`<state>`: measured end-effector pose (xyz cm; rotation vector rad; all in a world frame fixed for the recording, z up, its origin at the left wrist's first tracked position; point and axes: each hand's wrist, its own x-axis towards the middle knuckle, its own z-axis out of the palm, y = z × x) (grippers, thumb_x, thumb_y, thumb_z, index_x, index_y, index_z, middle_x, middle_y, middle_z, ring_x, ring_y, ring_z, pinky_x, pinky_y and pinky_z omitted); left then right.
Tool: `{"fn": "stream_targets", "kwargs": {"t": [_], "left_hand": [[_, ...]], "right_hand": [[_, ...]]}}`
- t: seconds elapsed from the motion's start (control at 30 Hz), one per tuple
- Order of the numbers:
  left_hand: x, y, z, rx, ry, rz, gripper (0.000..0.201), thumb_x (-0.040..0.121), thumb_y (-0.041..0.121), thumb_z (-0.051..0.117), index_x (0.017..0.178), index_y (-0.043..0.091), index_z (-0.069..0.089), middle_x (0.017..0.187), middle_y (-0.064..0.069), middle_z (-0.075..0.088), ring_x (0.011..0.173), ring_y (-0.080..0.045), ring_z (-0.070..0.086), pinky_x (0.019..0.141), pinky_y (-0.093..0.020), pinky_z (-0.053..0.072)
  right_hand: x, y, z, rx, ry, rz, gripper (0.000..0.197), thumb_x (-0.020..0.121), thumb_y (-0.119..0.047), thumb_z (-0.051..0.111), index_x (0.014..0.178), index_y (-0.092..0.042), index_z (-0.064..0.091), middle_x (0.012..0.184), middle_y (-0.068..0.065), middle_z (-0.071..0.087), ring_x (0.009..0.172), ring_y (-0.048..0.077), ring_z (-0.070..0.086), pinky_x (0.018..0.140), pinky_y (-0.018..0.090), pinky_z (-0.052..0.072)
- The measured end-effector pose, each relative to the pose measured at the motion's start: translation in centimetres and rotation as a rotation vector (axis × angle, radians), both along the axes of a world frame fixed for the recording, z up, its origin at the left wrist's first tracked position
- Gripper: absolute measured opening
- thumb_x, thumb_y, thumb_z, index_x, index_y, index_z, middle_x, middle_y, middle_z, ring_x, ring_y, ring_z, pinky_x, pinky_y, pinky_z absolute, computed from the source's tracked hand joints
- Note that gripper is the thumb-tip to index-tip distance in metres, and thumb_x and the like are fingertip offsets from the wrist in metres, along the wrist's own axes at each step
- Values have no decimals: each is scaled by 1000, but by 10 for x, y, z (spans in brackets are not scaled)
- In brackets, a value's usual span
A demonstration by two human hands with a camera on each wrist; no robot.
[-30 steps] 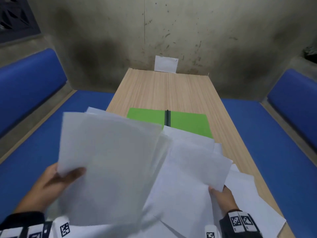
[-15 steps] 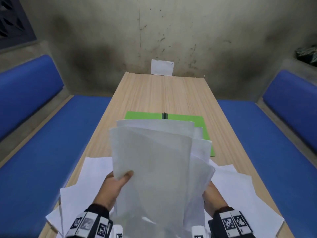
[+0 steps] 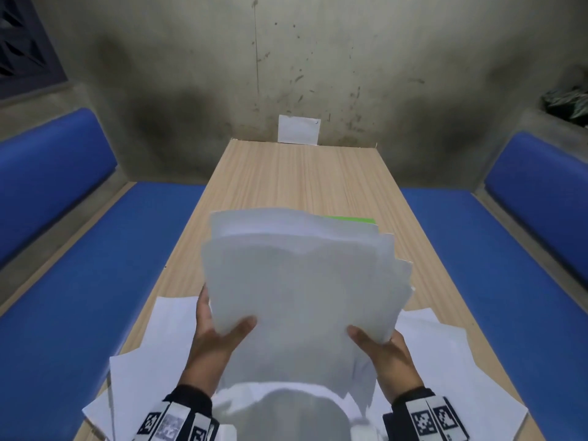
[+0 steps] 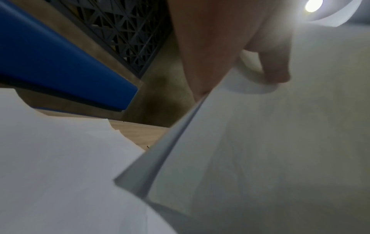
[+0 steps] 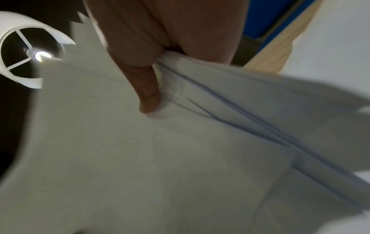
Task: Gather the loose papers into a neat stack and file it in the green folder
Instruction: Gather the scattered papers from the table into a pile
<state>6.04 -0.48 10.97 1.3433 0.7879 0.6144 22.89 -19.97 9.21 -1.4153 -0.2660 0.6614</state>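
Both hands are on the bundle of papers [image 3: 299, 291], lifted upright above the bench [image 3: 302, 176]. The left hand [image 3: 216, 338] grips the lower left edge, thumb pressed flat on the front sheet, fingers curled behind; the left wrist view shows that thumb [image 4: 274, 66] bearing down on the paper. The right hand [image 3: 386, 354] grips the lower right edge the same way, thumb on the front, and the right wrist view shows its thumb [image 5: 148, 91] pinching several fanned edges. The bundle is not squared: top edges step unevenly and right-hand corners splay out one behind another. The sheets look blank white, no writing readable. More loose sheets [image 3: 152, 354] lie flat on the near end of the bench, left and right of the hands. The green folder [image 3: 353, 220] lies on the bench behind the bundle, only a sliver of its far edge showing. Both wrists carry bands with black-and-white square markers [image 3: 432, 421].
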Motion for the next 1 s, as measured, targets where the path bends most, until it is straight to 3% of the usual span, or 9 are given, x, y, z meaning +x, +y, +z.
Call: {"fn": "stream_targets", "kwargs": {"t": [0.07, 0.2, 0.37, 0.47, 0.63, 0.77, 0.83, 0.9, 1.0], "left_hand": [[-5, 3, 7, 1, 2, -45, 43, 72, 8, 75, 109, 23, 60, 92, 6, 76, 81, -8, 70, 67, -19, 51], [-9, 6, 12, 83, 48, -107, 29, 71, 6, 77, 88, 25, 63, 75, 22, 74, 71, 3, 68, 63, -14, 47], [-1, 8, 9, 88, 39, -184, 43, 63, 22, 84, 99, 28, 63, 96, 14, 73, 88, -6, 67, 62, -12, 53], [8, 5, 8, 87, 30, -152, 37, 67, 10, 81, 96, 29, 65, 91, 12, 75, 82, -9, 70, 62, -14, 54], [13, 3, 14, 64, -12, -68, 46, 47, 28, 82, 91, 23, 70, 80, 3, 76, 69, -11, 68, 62, -24, 53], [5, 8, 8, 59, 17, -194, 66, 33, 39, 89, 94, 24, 68, 92, 6, 76, 82, -8, 71, 68, -23, 53], [5, 10, 0, 32, 52, -231, 60, 42, 40, 90, 95, 25, 67, 93, 8, 76, 85, -8, 70, 70, -22, 51], [8, 9, -4, 26, 82, -235, 38, 63, 19, 84, 96, 23, 66, 92, 8, 76, 89, -12, 70, 71, -23, 51], [13, 9, -5, 41, 96, -229, 32, 61, 16, 82, 89, 23, 70, 88, 3, 77, 84, -16, 71, 69, -25, 53]], "right_hand": [[-1, -2, 4, 32, -22, 39, 56, 47, -35, 88, 94, -10, 70, 88, 4, 78, 82, 18, 73, 72, 28, 56], [-4, -4, 23, 67, -113, 141, 40, 65, -5, 79, 102, -15, 67, 97, 3, 76, 91, 17, 71, 69, 21, 56], [0, 1, 28, 7, -242, 97, 39, 70, -4, 77, 104, -19, 67, 99, -2, 75, 91, 9, 70, 72, 15, 54], [0, 8, 26, 20, -218, 56, 31, 73, -2, 74, 100, -16, 69, 92, -1, 77, 87, 12, 71, 68, 18, 56], [2, 10, 32, 69, -147, -4, 27, 69, -5, 76, 95, -10, 71, 87, 5, 77, 82, 16, 71, 69, 24, 56], [7, 1, 30, 53, -132, 39, 39, 57, -11, 82, 94, -9, 70, 88, 6, 77, 83, 18, 73, 62, 17, 55], [9, -1, 23, 21, -118, 84, 33, 62, -6, 80, 93, -9, 71, 87, 3, 78, 84, 17, 73, 60, 16, 54], [7, 1, 19, -20, -117, 122, 26, 70, 1, 76, 91, -12, 70, 85, 1, 78, 84, 16, 73, 62, 17, 54], [5, 6, 16, -53, -161, 149, 29, 65, -4, 76, 91, -16, 71, 85, 0, 77, 84, 16, 70, 71, 24, 53]]}}
